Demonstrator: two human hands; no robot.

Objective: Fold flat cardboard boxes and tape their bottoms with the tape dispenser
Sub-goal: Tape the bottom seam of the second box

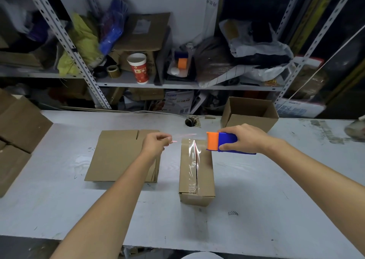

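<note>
A small folded cardboard box (205,171) stands on the white table (59,199) with clear tape along its top seam. My right hand (243,138) grips the blue and orange tape dispenser (221,141) just above the box's far end. My left hand (157,143) pinches the free end of the clear tape (185,135), which stretches across to the dispenser. A stack of flat cardboard boxes (116,156) lies to the left of the taped box, partly under my left forearm.
An open folded box (250,114) stands at the table's back right. More cardboard boxes (17,136) are piled at the left edge. A cable hole (191,122) sits behind the work spot. Cluttered metal shelves (177,84) with a red paper cup (139,68) rise beyond the table.
</note>
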